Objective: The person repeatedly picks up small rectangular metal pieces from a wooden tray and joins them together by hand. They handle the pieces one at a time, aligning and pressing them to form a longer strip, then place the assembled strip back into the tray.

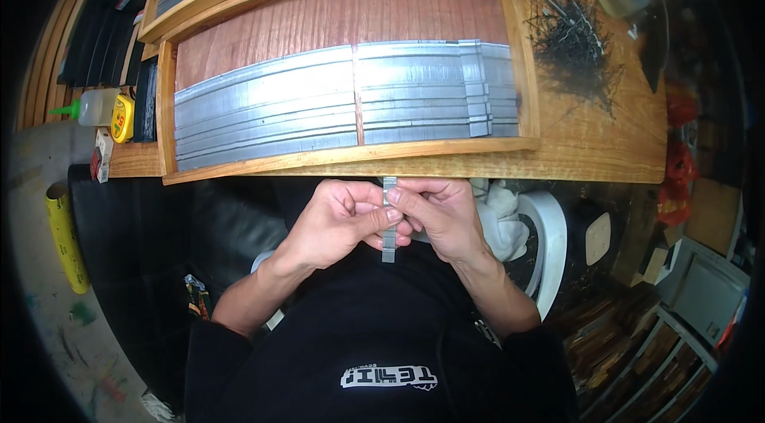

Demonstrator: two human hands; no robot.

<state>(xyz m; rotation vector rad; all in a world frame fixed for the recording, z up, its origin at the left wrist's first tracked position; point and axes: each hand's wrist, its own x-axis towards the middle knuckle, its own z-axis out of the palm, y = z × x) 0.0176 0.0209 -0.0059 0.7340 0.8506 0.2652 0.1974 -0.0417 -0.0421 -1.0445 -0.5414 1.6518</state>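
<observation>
You have a narrow, grey segmented strip [388,254] between your two hands, in front of your body and just off the near edge of the tabletop [606,136]. The step in hand looks like close fingertip work on that strip, perhaps adjusting it or checking its segments; the view is too small to tell which. Any next move seems to call for an even, light grip, with both hands turning together so that the thin piece does not bend or twist.

Your left hand [339,220] is closed on the strip, its thumb laid across the upper face around the middle, with the fingers curled in. Your right hand [446,220] also pinches it, the thumb pressing from the right a little farther along. Fingertips show behind the strip, though you cannot tell from here which hand each belongs to. The strip runs near to far, its near end sticking out free toward you. Your forearms angle inward from both sides, elbows wide, wrists bent so that the thumbs meet.

Beyond your hands, a wooden tray [343,164] sits on the tabletop, holding flat grey pieces in a left section [263,104] and a right section [410,88] with a thin divider [357,96] between them.
</observation>
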